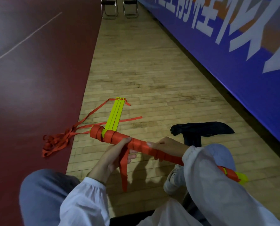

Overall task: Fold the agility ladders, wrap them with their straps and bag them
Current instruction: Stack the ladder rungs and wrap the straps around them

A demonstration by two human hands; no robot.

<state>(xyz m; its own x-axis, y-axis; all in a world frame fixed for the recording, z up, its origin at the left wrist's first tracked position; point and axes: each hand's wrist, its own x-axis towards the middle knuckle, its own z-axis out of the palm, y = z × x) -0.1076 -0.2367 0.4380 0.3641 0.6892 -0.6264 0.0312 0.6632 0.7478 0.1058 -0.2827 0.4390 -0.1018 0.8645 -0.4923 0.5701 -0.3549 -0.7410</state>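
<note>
I hold a folded agility ladder bundle (141, 145), yellow rungs wound tightly in orange strap, slanting from upper left to lower right above the floor. My left hand (113, 158) grips the bundle near its middle and pinches a loose strap tail (123, 170) that hangs down. My right hand (166, 146) is curled round the bundle further right. A second ladder (115, 114) lies on the wooden floor beyond, yellow rungs stacked, its orange straps (57, 141) tangled to the left. A dark bag (201, 130) lies crumpled on the floor at right.
A dark red mat (35, 79) covers the floor on the left. A blue banner wall (234, 54) runs along the right. Two folding chairs (119, 7) stand at the far end. My knees and a white shoe (174, 180) are below the hands.
</note>
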